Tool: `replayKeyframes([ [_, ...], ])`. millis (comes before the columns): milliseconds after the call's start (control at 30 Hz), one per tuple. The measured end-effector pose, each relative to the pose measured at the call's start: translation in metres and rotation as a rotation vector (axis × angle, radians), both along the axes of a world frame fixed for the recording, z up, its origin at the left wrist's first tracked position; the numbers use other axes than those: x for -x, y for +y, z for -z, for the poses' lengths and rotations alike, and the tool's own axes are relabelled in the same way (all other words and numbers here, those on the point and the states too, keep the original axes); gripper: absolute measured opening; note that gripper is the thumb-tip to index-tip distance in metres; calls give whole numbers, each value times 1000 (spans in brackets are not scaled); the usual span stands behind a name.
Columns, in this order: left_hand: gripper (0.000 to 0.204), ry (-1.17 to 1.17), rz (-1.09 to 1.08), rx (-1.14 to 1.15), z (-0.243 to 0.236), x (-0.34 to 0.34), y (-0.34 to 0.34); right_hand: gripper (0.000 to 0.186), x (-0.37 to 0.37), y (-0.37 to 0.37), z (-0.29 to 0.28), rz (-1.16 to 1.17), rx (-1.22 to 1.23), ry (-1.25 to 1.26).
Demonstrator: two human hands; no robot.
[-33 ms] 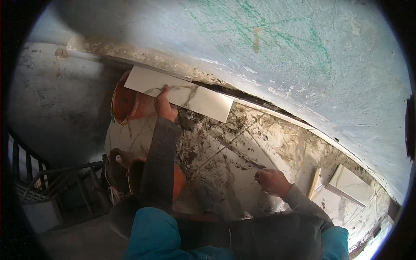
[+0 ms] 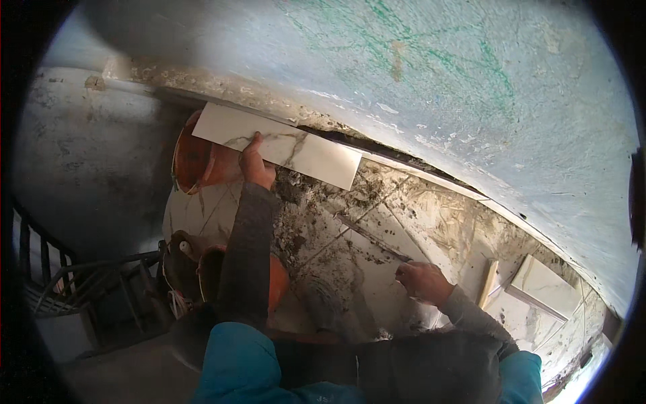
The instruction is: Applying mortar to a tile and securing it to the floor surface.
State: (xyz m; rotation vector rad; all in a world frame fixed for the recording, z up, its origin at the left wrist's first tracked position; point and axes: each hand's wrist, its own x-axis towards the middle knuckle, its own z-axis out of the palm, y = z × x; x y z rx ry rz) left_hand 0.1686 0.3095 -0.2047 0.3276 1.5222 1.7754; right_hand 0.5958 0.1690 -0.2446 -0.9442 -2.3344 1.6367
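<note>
My left hand (image 2: 256, 165) grips a long white marble-veined tile strip (image 2: 306, 156) by its near edge. The thumb lies on top, and the other fingers are hidden under it. The strip is held along the base of the wall, its left end over an orange bucket (image 2: 192, 158). Lower right, my right hand (image 2: 424, 281) is closed round the end of a long thin tool (image 2: 369, 236). This tool looks like a trowel blade seen edge-on, but its kind is not certain. It points up and left over the mortar-smeared floor tiles (image 2: 373, 273).
A dark gap (image 2: 397, 154) runs along the foot of the blue wall (image 2: 431, 101). At right lie a stack of cut tiles (image 2: 544, 286) and a wooden stick (image 2: 488, 284). Another orange bucket (image 2: 278, 283) stands by my left forearm. Dark metal furniture (image 2: 128, 289) is at left.
</note>
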Motion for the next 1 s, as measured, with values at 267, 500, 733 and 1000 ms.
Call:
replayKeyframes([
  [267, 37, 14, 25, 3, 4, 3, -1, 13, -3, 2, 5, -10, 16, 19],
  [500, 39, 28, -9, 18, 9, 2, 0, 13, 0, 6, 10, -72, 17, -26],
  [733, 39, -14, -55, 50, 22, 6, 3, 14, 0, 3, 16, -55, -7, 8],
  [1000, 39, -52, -5, -13, 31, 15, 1, 15, 3, 0, 25, -44, -22, 10],
])
